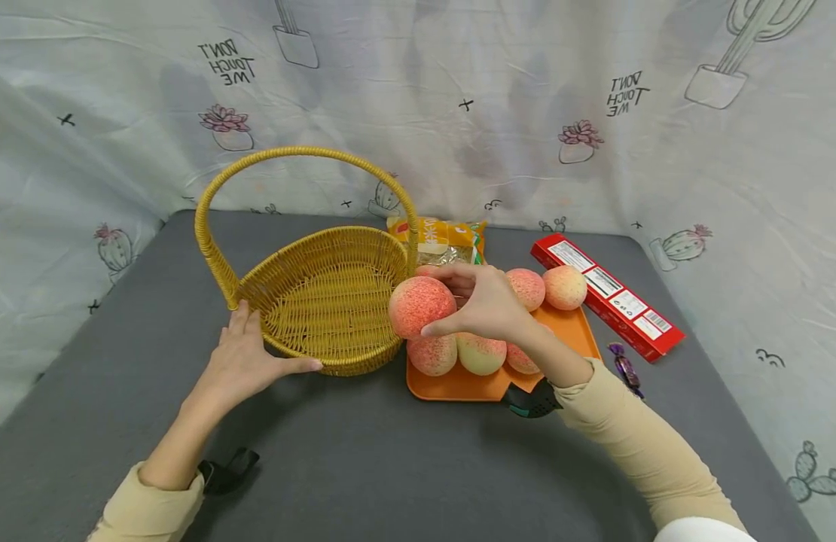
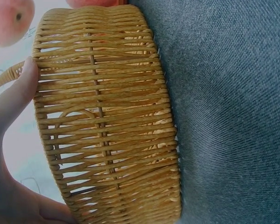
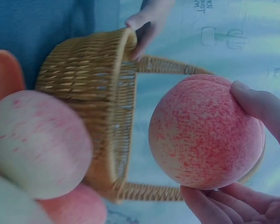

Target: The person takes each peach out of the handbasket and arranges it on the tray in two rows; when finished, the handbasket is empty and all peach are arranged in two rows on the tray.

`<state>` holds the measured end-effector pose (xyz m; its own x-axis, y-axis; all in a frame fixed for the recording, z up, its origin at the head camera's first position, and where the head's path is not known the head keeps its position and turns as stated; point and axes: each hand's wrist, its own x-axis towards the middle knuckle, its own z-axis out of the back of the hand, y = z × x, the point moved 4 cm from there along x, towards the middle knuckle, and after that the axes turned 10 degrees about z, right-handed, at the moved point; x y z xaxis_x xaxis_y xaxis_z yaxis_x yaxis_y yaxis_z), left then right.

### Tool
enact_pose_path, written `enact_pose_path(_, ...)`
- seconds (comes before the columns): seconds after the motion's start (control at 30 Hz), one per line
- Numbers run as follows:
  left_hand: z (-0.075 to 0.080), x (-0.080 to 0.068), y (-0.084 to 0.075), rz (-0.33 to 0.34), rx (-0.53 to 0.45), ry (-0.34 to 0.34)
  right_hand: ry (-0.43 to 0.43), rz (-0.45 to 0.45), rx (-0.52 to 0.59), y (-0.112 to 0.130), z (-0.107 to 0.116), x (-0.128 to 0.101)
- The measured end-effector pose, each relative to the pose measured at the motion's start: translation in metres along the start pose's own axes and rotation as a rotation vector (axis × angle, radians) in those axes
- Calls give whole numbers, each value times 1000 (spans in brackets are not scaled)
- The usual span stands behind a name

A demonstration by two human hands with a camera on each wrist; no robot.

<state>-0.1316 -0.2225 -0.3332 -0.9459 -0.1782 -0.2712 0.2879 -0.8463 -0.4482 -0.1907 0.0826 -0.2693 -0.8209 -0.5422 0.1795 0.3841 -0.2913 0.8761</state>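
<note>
My right hand (image 1: 489, 305) holds a pink peach (image 1: 421, 307) between thumb and fingers, raised beside the basket's right end. The right wrist view shows the held peach (image 3: 207, 133) up close, thumb on one side and fingers on the other. A golden wicker basket (image 1: 337, 369) with a tall arched handle stands on the left with nothing inside. On its near left rim rests my left hand (image 1: 245, 361), thumb stretched along the front edge. That thumb (image 2: 21, 88) touches the rim in the left wrist view. Other peaches (image 1: 482, 354) lie on an orange tray (image 1: 574, 331) under my right hand.
Behind the tray is a yellow food packet (image 1: 445, 239). A long red box (image 1: 608, 297) lies at the right, with a purple-wrapped candy (image 1: 624, 366) near it. The grey table (image 1: 364, 467) meets a patterned cloth backdrop (image 1: 418, 113).
</note>
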Motion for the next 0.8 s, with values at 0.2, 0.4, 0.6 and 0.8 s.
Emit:
enact_pose_path(0.2,0,1,1,2,5,0,-9,-41,-33,-11,9,-13)
enact_pose_path(0.4,0,2,1,-8,6,-2,-41,-43,-18,-16,18,-25)
enact_pose_path(0.6,0,3,1,-23,8,2,-80,-11,11,-14,29,-37)
enact_pose_path(0.8,0,3,1,-25,12,5,-109,19,-21,-8,40,-50)
